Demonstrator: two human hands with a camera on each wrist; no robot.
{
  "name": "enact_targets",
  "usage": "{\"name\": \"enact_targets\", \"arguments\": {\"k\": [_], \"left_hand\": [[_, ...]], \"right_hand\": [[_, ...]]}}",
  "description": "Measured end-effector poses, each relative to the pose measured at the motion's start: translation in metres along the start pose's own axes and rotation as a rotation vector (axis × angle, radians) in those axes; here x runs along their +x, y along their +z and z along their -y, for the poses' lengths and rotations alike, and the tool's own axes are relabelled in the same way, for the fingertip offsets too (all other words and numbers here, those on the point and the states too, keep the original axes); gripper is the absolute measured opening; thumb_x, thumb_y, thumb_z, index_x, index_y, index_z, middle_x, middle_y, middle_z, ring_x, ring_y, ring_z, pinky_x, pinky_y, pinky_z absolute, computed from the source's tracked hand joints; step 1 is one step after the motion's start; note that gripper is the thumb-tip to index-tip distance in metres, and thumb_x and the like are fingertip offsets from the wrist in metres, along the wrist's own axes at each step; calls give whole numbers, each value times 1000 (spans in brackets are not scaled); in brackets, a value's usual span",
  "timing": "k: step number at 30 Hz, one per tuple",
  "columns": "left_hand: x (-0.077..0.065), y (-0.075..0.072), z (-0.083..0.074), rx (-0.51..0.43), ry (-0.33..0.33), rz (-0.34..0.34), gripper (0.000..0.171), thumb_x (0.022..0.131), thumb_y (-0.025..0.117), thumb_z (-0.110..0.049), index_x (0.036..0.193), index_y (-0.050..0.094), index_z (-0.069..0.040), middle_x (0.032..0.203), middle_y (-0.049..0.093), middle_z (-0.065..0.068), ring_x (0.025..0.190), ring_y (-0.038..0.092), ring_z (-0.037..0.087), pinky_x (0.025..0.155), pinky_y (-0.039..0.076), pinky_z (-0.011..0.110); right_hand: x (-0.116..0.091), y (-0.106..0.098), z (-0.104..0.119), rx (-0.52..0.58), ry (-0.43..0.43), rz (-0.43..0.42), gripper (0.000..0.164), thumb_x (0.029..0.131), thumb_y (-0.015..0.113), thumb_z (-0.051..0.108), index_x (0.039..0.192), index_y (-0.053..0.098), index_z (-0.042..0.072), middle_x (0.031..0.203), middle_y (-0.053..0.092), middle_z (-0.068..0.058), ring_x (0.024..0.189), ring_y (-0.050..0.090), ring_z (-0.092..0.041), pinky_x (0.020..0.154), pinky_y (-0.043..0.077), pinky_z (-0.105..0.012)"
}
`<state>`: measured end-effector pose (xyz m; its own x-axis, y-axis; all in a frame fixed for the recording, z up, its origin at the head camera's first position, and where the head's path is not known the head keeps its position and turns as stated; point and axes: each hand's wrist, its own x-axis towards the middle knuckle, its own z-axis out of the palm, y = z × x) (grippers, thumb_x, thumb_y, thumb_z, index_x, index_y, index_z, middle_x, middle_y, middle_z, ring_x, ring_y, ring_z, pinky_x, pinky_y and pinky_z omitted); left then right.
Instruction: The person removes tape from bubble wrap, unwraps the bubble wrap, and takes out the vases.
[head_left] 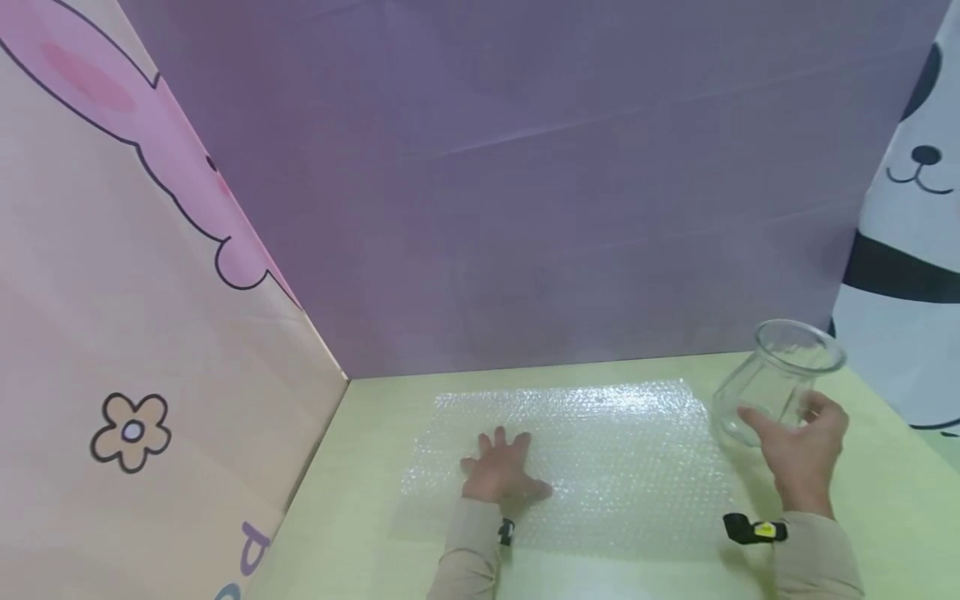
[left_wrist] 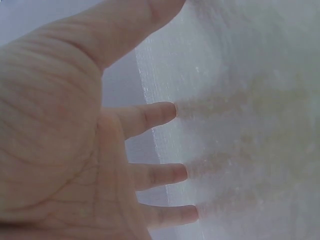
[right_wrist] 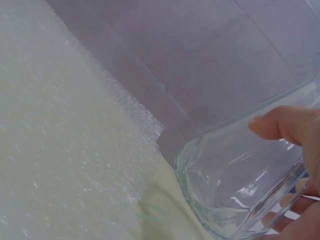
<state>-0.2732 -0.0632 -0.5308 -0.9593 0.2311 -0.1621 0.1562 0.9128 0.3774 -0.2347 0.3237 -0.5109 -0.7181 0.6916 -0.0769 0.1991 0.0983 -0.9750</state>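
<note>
A sheet of bubble wrap (head_left: pixel 622 467) lies spread on the pale yellow-green table. My left hand (head_left: pixel 498 468) is over its left part with fingers spread; in the left wrist view the straight fingertips (left_wrist: pixel 186 171) meet the wrap. At the right, my right hand (head_left: pixel 806 446) grips a clear glass vase (head_left: pixel 772 387) with a flared rim. The vase leans, its mouth up and to the right. In the right wrist view, thumb and fingers wrap the faceted body of the vase (right_wrist: pixel 225 180), whose thick base is beside the wrap's corner.
A purple backdrop (head_left: pixel 555 192) rises behind the table (head_left: pixel 360 467). To the left stands a panel (head_left: pixel 210 358) with a pink cartoon figure and a flower; to the right, one with a panda (head_left: pixel 900 342). Table surface shows around the wrap.
</note>
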Motion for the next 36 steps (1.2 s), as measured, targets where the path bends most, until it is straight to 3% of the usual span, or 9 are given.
{"name": "enact_targets", "arguments": {"k": [26,36], "left_hand": [[0,1,-1,5,-11,3,98,73,85,-58,155,44,-24,164,29,26,149,26,56,102,28,88],[1,2,-1,19,-6,-3,98,72,85,-59,154,44,-24,164,31,26,148,28,56,101,30,87]], "right_hand": [[9,2,-18,-38,-8,39,108,84,85,34,162,14,13,169,14,-14,155,20,-35,130,19,-51],[11,2,-24,-55,-52,66,106,85,85,31,162,15,9,168,15,-17,153,22,-39,129,20,-55]]}}
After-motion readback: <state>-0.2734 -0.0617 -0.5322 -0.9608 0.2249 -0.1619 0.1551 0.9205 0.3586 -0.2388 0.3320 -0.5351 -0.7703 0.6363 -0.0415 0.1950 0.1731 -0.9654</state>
